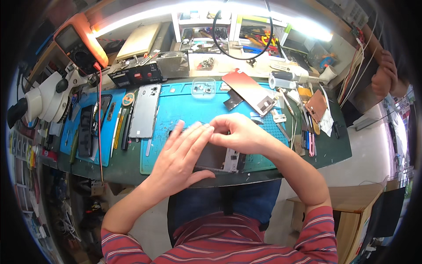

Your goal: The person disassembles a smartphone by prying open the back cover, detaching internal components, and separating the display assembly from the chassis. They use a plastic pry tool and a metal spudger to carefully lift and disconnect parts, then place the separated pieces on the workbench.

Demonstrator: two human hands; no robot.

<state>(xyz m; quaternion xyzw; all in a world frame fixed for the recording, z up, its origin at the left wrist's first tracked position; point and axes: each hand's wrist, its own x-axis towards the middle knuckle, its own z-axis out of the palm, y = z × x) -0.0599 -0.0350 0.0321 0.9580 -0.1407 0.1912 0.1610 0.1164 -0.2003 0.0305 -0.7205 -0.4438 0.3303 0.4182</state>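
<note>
An opened phone (213,159) lies on the blue work mat (176,99) close to the table's front edge, its dark inside showing. My left hand (178,163) reaches over its left part with fingers stretched out and slightly blurred, hiding much of it. Above the phone, my right hand (235,132) is closed in a pinch, its thumb and forefinger at the left fingertips. Whatever sits in that pinch, if anything, is hidden. Left of my hands lies a grey phone housing (144,112). Beyond them rests a red-to-white phone back cover (248,90).
A clear parts box (203,89) stands at the mat's far edge. Pens and a screwdriver lie left, beside a dark phone (86,132). An orange multimeter (79,44) and a white microscope (48,97) stand far left. Tweezers and knives (311,143) lie right. Another person's hands (384,75) show far right.
</note>
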